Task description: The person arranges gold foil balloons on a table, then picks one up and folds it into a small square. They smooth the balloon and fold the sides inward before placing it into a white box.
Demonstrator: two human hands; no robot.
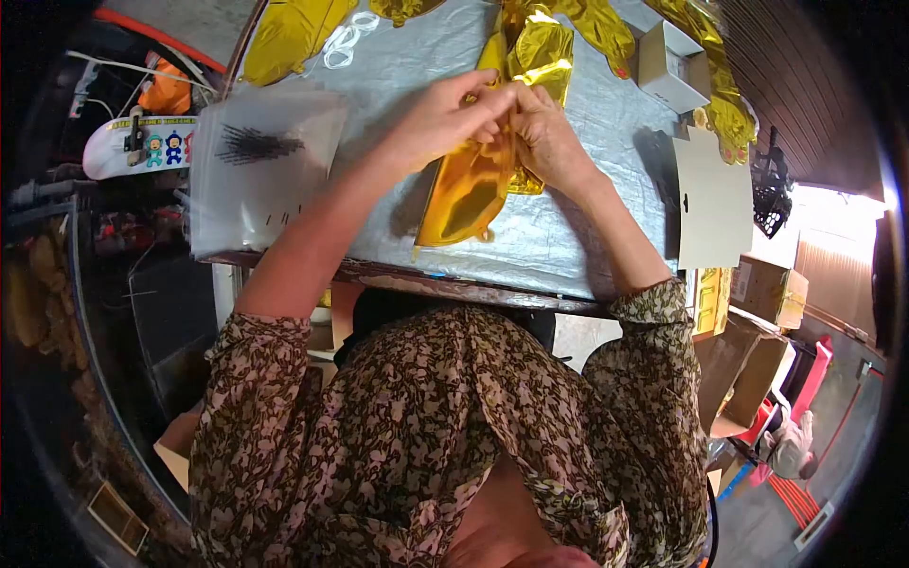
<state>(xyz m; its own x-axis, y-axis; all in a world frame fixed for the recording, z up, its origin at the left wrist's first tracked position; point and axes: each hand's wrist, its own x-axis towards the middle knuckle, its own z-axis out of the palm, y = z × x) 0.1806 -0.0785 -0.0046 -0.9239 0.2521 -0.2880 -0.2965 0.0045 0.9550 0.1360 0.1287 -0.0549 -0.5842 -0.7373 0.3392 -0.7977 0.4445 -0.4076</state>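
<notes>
A shiny gold foil piece (471, 194) lies lengthwise on the silver-covered table (379, 222), its rounded lower end close to the front edge. My left hand (459, 118) is closed on the upper part of this foil, with thumb and fingers pinched. Right beside it, my right hand (547, 137) also pinches the foil, and the two hands touch at the fingertips. Behind and under the right hand lies another crumpled gold foil piece (549, 57). What exactly sits between the fingertips is too small to make out.
Clear plastic bags (322, 123) with thin black pieces (256, 144) lie at the left. White cord (348, 40) and more gold foil (294, 33) are at the back. A white box (672, 66) and a pale card (712, 204) stand on the right.
</notes>
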